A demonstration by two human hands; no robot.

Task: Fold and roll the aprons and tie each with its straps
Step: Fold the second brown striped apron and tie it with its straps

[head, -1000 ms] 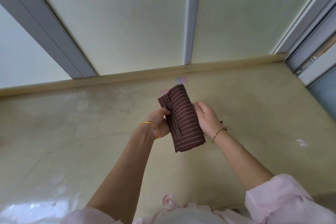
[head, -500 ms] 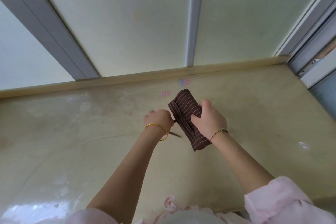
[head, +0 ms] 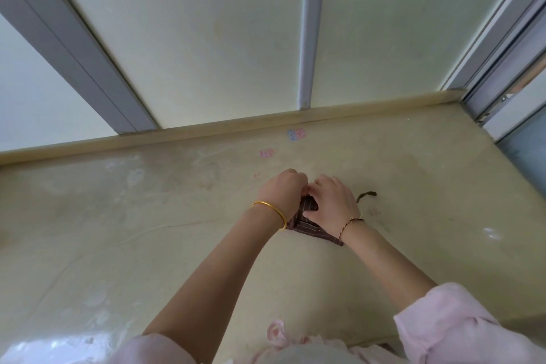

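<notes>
The only apron in view, a brown striped apron (head: 310,227), is already folded and rolled into a short, tight bundle. It lies on the pale beige worktop (head: 147,216), right under both hands, so most of it is covered. One thin dark strap end (head: 366,195) trails loose on the surface just to the right of the bundle. That suggests the tying is in hand but not finished: no knot can be seen, and the wrap round the roll is hidden by the fingers. What seems to be left is cinching the straps and knotting them. No other aprons appear here, so how many remain cannot be told.

The left hand (head: 283,189), with a gold bangle (head: 270,210) at the wrist, is knuckles-up with its fingers curled down tightly at the far edge of the roll. It appears to pinch cloth or strap there, but the fingertips are out of sight. The right hand (head: 331,204), wearing a thin cord bracelet (head: 351,221), is arched over the roll, its fingers bent round it and holding it down. Both forearms reach forward and meet over the bundle, the hands touching.
</notes>
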